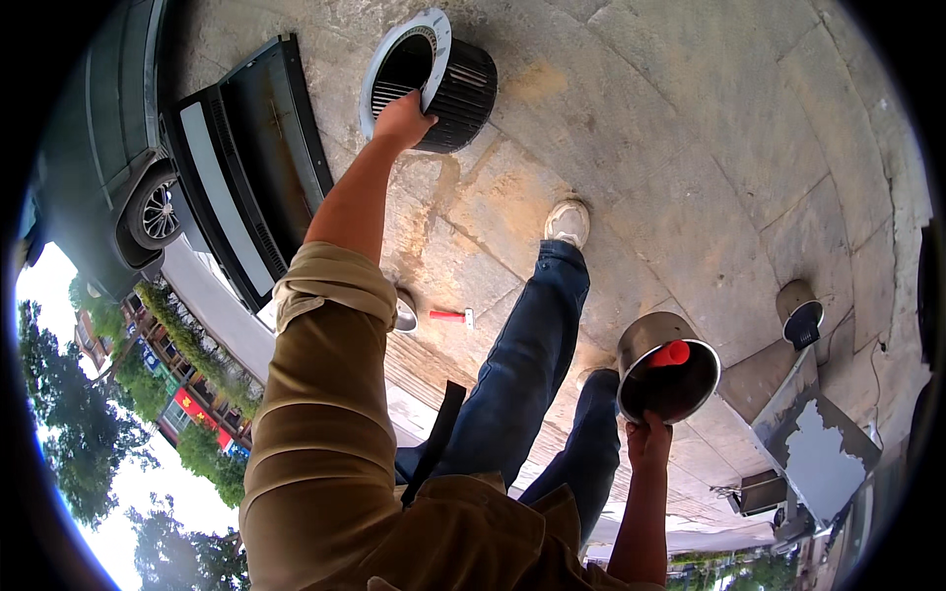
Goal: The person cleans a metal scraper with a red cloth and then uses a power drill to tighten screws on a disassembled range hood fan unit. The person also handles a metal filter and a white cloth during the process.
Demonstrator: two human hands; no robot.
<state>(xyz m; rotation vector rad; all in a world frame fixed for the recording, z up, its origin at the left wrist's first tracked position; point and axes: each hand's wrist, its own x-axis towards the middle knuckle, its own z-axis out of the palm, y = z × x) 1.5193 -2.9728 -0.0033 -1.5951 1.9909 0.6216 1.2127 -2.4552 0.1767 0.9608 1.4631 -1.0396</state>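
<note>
My left hand is closed on the pale metal rim of a black slatted blower wheel, over the pavement at the top left of centre. The wheel is tilted, its round opening facing left. At the lower right, my right hand grips the lower edge of a metal pot. The pot's mouth is turned towards me. Inside it shows a red, rounded piece like a handle; the rest of that tool is hidden. Its fingers are partly hidden by the pot.
A dark range hood-like panel lies left, beside a parked car. A red-handled scraper and a small metal container are on the paving near my legs. Right are a metal canister, a peeling board and a cable.
</note>
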